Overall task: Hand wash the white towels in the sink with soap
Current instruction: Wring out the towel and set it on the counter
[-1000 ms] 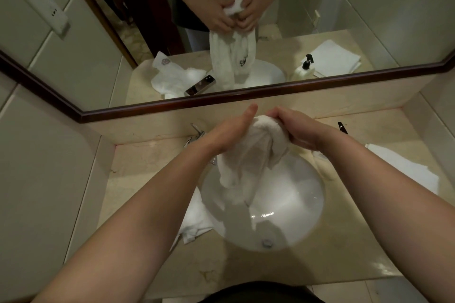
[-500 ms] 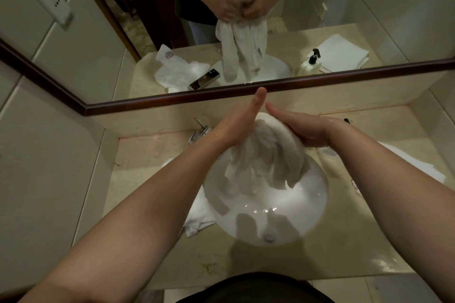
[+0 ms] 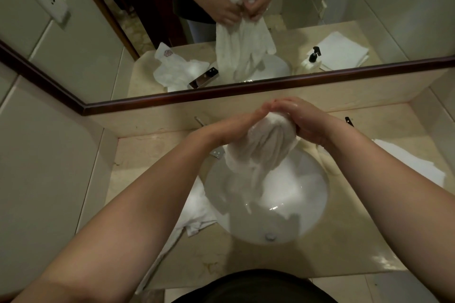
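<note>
Round white sink (image 3: 312, 194), glossy and smooth, set into a beige marbled counter (image 3: 152, 152); metal drain (image 3: 270, 236) at the near side of the bowl, glints of wet on the porcelain. No standing water plain to see. Inside and above the bowl: one white towel (image 3: 261, 155), soft, wet-looking terry, bunched into a rounded knob at the top and falling in long limp folds, the lower end trailing into the bowl.

Left hand (image 3: 236, 125) against the left side of the bunched top, fingers fairly straight and pressed flat to the cloth. Right hand (image 3: 305, 120) curled over the right side of the knob, gripping it; fingertips of both meeting above the towel.

Second white towel (image 3: 197, 214), crumpled and creased, on the counter just left of the sink, partly under the left forearm. Folded white towel (image 3: 413, 167), flat and square-edged, on the counter to the right. Dark pump tip (image 3: 349, 121) behind the right wrist. Chrome tap (image 3: 218, 152), angular, mostly hidden by the left wrist. Dark-framed mirror (image 3: 172, 103) above.
</note>
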The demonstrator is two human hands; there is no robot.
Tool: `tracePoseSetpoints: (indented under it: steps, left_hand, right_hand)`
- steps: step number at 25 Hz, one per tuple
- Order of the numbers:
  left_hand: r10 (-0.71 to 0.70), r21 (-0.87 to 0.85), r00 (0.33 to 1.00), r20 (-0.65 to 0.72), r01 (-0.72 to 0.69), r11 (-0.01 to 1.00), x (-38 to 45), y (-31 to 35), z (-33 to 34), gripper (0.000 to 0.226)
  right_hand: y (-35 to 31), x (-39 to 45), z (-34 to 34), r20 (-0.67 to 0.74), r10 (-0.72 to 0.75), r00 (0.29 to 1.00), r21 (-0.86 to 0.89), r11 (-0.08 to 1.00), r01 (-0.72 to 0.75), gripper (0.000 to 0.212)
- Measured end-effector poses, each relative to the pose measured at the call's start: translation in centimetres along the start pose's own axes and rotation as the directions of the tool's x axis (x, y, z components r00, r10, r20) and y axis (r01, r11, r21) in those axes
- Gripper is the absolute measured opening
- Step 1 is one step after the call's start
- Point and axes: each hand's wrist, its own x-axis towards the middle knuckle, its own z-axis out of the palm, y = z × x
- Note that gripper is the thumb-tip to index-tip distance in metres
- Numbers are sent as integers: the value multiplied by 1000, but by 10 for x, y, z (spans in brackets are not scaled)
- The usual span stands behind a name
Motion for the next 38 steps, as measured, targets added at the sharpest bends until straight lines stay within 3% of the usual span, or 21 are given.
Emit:
tracePoseSetpoints:
  steps: [3, 6, 8, 11, 15, 20, 22, 25, 28, 31, 35, 38]
  left_hand:
    - [51, 26, 999, 11, -52, 998, 1, -5, -8, 42]
    - [89, -4, 996, 11, -89, 996, 2, -12, -9, 15]
    - [115, -4, 993, -13, -115, 993, 3, -14, -4, 20]
    - [127, 23, 991, -51, -126, 992, 5, -15, 7, 33]
    - [97, -46, 993, -63, -100, 994, 3, -14, 15, 36]
    - [137, 56, 984, -114, -131, 990, 4, -13, 11, 47]
    - [142, 53, 982, -127, -136, 989, 2, -15, 6, 56]
    - [132, 78, 989, -74, -126, 989, 1, -20, 0, 57]
    - [94, 19, 995, -47, -93, 996, 1, -21, -2, 54]
    - [140, -178, 979, -151, -166, 970, -1, -22, 3, 36]
    - [186, -525, 946, -264, -303, 795, 1, -18, 20, 64]
    - [186, -653, 933, -309, -350, 671, 4, -15, 29, 79]
  right_hand:
    - [-9, 0, -1, -59, -8, 998, -71, 997, 4, 23]
    - [-12, -4, -9, 10, 201, 980, -264, 945, -191, 77]
    - [-11, -6, -11, 52, 321, 946, -336, 897, -286, 98]
    - [-4, -7, -9, 13, 353, 936, -286, 898, -334, 92]
    - [9, -11, -5, 45, 361, 931, -116, 928, -354, 64]
    - [16, -12, -3, 97, 346, 933, -53, 938, -343, 43]
    - [16, -13, 1, 74, 285, 956, -57, 958, -282, 39]
    - [14, -14, 8, -37, 82, 996, -62, 995, -84, 25]
    - [11, -13, 15, -126, -93, 988, -35, 995, 89, 13]
    - [7, -19, 18, -217, -159, 963, 6, 986, 164, 24]
    - [14, -20, 19, -372, -139, 918, -19, 990, 142, 43]
    - [15, -20, 17, -392, -75, 917, -17, 997, 74, 58]
